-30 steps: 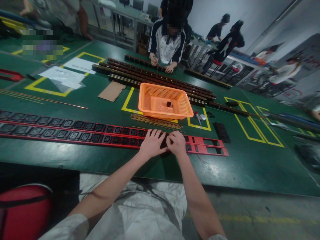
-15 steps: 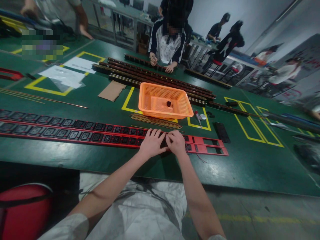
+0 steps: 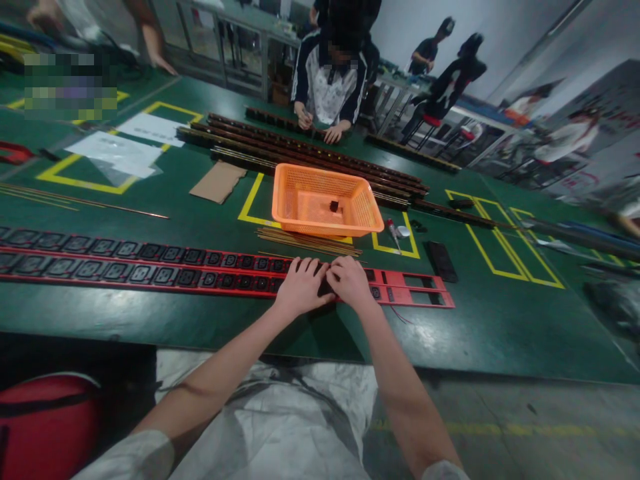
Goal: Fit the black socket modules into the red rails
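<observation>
Red socket rails [image 3: 397, 279], one pair, side by side; location, under the fingers of both hands, running well out to their left and ending past them on the right; hazard, as I judge it from my remote seat, a piece under the fingers seating crooked, or the rails slipping, if the push comes unevenly or sideways; orange basket [image 3: 325, 228], perforated; near, beyond the fingertips; brass-coloured rods [image 3: 307, 243], loose bundle; between fingertips and basket; left hand [image 3: 300, 290], palm down, fingers spread across the rails, thumb pointing towards its partner; right hand [image 3: 351, 280], just beside it, knuckles raised, fingers curled inward; whether either pinches anything I cannot tell, the contact being hidden from me; thin red wire [image 3: 401, 316], trailing at the near edge, right of the fingers; small dark block [image 3: 334, 207], in the basket, beyond the fingertips.
</observation>
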The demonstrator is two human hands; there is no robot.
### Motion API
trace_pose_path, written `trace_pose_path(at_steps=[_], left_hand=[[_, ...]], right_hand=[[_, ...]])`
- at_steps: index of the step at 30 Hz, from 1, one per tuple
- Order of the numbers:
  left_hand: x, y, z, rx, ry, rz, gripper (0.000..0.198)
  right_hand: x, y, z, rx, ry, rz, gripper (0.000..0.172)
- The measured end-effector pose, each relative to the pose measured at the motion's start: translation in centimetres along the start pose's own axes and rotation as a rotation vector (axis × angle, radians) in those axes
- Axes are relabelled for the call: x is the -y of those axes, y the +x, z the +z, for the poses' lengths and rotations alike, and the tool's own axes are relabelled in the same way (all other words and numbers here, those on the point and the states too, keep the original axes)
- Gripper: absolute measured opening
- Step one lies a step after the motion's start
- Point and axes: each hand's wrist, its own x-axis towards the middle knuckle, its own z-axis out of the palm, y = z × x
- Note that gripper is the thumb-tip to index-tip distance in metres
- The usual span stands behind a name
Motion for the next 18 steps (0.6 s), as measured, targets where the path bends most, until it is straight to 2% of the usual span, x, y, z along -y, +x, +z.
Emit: trace_pose_path(at_steps=[4, 5, 8, 12, 18], left_hand=[[0.0, 0.0, 0.0, -0.001, -0.005, 0.010, 0.073], [0.0, 0.0, 0.0, -0.002, -0.006, 0.012, 0.073], [0.1, 0.0, 0.0, -0.001, -0.011, 0.004, 0.072], [0.2, 0.0, 0.1, 0.006, -0.017, 0.001, 0.070], [0.2, 0.0, 0.0, -0.003, -0.008, 0.012, 0.071]], right_hand=[[-1.0, 0.3, -0.9, 0.136, 0.109, -0.019, 0.006], [-1.2, 0.3, -1.0, 0.158, 0.131, -0.023, 0.006], [-1.3, 0.2, -1.0, 0.177, 0.173, -0.018, 0.015], [-1.2, 0.1, -0.7, 0.157, 0.180, 0.028, 0.019], [-1.8, 0.4, -1.3, 0.250, 0.214, -0.010, 0.029]])
